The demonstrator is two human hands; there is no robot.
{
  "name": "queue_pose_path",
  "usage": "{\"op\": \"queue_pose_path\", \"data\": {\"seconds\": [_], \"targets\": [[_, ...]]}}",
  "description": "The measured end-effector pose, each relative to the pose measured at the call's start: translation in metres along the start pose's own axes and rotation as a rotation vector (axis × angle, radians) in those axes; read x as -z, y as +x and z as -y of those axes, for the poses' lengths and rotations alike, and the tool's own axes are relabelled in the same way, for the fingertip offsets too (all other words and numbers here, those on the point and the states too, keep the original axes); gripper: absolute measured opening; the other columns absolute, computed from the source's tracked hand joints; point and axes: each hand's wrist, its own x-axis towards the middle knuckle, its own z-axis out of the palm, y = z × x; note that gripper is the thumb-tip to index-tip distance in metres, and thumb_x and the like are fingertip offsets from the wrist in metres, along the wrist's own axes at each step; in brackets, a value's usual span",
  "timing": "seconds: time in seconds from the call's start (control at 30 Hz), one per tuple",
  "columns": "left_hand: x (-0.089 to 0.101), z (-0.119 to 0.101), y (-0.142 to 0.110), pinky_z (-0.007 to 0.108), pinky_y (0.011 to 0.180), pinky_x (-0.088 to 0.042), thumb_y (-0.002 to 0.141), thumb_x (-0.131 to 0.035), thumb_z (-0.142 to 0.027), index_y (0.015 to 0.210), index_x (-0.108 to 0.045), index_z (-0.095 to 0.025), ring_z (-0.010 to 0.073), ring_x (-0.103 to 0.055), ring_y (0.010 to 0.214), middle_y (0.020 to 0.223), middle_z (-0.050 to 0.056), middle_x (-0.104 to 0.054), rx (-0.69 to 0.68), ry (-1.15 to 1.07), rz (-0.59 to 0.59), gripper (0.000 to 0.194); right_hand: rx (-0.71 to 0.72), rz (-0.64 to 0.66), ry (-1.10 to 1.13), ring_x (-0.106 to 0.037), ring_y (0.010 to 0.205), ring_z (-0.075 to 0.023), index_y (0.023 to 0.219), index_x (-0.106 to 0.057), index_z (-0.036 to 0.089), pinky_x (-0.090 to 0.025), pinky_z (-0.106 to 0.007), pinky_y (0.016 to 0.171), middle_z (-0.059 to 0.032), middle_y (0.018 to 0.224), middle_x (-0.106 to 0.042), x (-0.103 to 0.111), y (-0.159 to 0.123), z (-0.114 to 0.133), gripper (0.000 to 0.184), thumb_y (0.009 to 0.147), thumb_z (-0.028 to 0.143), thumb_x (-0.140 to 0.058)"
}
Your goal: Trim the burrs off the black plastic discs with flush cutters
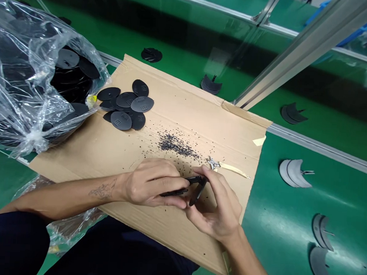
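My left hand point(156, 183) is closed around a black plastic part point(174, 192), over the front of the cardboard sheet point(203, 118). In my right hand point(219, 207), a thin black plastic piece point(198, 192) is pinched between thumb and fingers, seen nearly edge-on. The two black pieces meet or nearly meet between my hands; whether they are joined I cannot tell. Small black plastic bits point(174, 144) lie scattered just beyond my knuckles. Metal nippers point(213, 163) with pale handles rest close to my right fingertips.
Flat black oval discs point(142, 104) overlap on the cardboard at left. Beside them bulges a clear plastic bag point(40, 85) with more black parts. Curved grey-black pieces point(295, 173) stand on the green surface at right. A metal post point(298, 57) rises behind the cardboard.
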Motion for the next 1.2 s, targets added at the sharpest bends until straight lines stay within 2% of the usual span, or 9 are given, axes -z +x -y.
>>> {"op": "queue_pose_path", "data": {"seconds": [0.17, 0.27, 0.4, 0.57, 0.67, 0.77, 0.9, 1.03, 1.2], "targets": [[0.0013, -0.0010, -0.0007, 0.024, 0.063, -0.059, 0.093, -0.065, -0.035, 0.091, -0.067, -0.010, 0.0139, -0.069, 0.067, 0.074, 0.007, -0.072, 0.007, -0.007, 0.017, 0.026, -0.019, 0.009, 0.066, -0.069, 0.110, -0.0309, 0.150, -0.040, 0.010, -0.064, -0.045, 0.083, -0.0206, 0.124, -0.067, 0.0010, 0.0010, 0.0015, 0.074, 0.079, 0.013, -0.060], [0.0014, -0.0035, -0.0023, 0.024, 0.064, -0.058, 0.096, -0.062, -0.033, 0.095, -0.067, -0.012, 0.0133, -0.068, 0.070, 0.079, 0.007, -0.072, 0.103, -0.068, 0.031, 0.021, -0.089, 0.044, 0.127, -0.070, 0.109, -0.0287, 0.148, -0.044, 0.014, -0.064, -0.044, 0.084, -0.0172, 0.124, -0.068, 0.0043, 0.0013, 0.0035, 0.065, 0.084, 0.012, -0.054], [-0.0007, -0.0079, -0.0028, 0.025, 0.068, -0.057, 0.096, -0.061, -0.029, 0.098, -0.067, -0.012, 0.0135, -0.067, 0.076, 0.084, 0.008, -0.072, 0.367, -0.306, 0.017, 0.018, -0.211, 0.098, 0.171, -0.073, 0.097, -0.0234, 0.148, -0.044, 0.017, -0.064, -0.037, 0.078, -0.0134, 0.117, -0.071, 0.0073, 0.0012, 0.0040, 0.058, 0.092, 0.017, -0.053], [-0.0041, -0.0078, 0.0001, 0.023, 0.070, -0.055, 0.095, -0.062, -0.031, 0.093, -0.069, -0.014, 0.0131, -0.067, 0.077, 0.087, 0.006, -0.073, 0.786, -0.644, 0.036, 0.019, -0.315, 0.089, 0.152, -0.067, 0.064, -0.0161, 0.147, -0.047, 0.018, -0.058, -0.029, 0.059, -0.0029, 0.082, -0.069, 0.0058, 0.0012, 0.0020, 0.053, 0.095, 0.026, -0.055], [-0.0050, -0.0055, 0.0019, 0.022, 0.066, -0.054, 0.093, -0.064, -0.035, 0.090, -0.070, -0.013, 0.0132, -0.066, 0.074, 0.086, 0.006, -0.073, 0.938, -0.765, 0.037, 0.023, -0.308, 0.075, 0.154, -0.068, 0.066, -0.0162, 0.143, -0.052, 0.018, -0.059, -0.029, 0.061, -0.0024, 0.080, -0.069, 0.0051, 0.0024, 0.0019, 0.050, 0.094, 0.027, -0.056], [-0.0041, -0.0040, 0.0039, 0.022, 0.066, -0.054, 0.092, -0.066, -0.038, 0.089, -0.071, -0.013, 0.0133, -0.067, 0.074, 0.086, 0.006, -0.074, 1.004, -0.850, 0.017, 0.026, -0.300, 0.087, 0.147, -0.069, 0.071, -0.0174, 0.143, -0.052, 0.018, -0.059, -0.030, 0.063, -0.0036, 0.083, -0.070, 0.0060, 0.0040, 0.0026, 0.051, 0.094, 0.026, -0.057], [-0.0015, -0.0039, 0.0063, 0.021, 0.063, -0.054, 0.090, -0.067, -0.041, 0.090, -0.072, -0.013, 0.0126, -0.067, 0.070, 0.083, 0.005, -0.074, 1.057, -0.944, 0.013, 0.028, -0.301, 0.104, 0.158, -0.067, 0.066, -0.0164, 0.144, -0.050, 0.018, -0.059, -0.030, 0.062, -0.0027, 0.081, -0.068, 0.0068, 0.0046, 0.0025, 0.052, 0.094, 0.026, -0.057], [0.0001, -0.0040, 0.0067, 0.021, 0.065, -0.055, 0.090, -0.068, -0.042, 0.090, -0.072, -0.013, 0.0130, -0.068, 0.074, 0.085, 0.006, -0.074, 1.033, -1.015, -0.002, 0.029, -0.306, 0.110, 0.182, -0.069, 0.070, -0.0178, 0.142, -0.052, 0.016, -0.058, -0.030, 0.061, -0.0056, 0.085, -0.070, 0.0063, 0.0037, 0.0019, 0.047, 0.095, 0.024, -0.055], [0.0008, -0.0027, 0.0050, 0.024, 0.070, -0.056, 0.090, -0.068, -0.044, 0.092, -0.072, -0.014, 0.0157, -0.070, 0.079, 0.088, 0.007, -0.075, 1.027, -1.081, -0.001, 0.031, -0.358, 0.133, 0.224, -0.066, 0.063, -0.0166, 0.134, -0.058, 0.015, -0.057, -0.029, 0.056, -0.0043, 0.078, -0.071, 0.0070, 0.0051, 0.0043, 0.039, 0.097, 0.024, -0.050]]}}
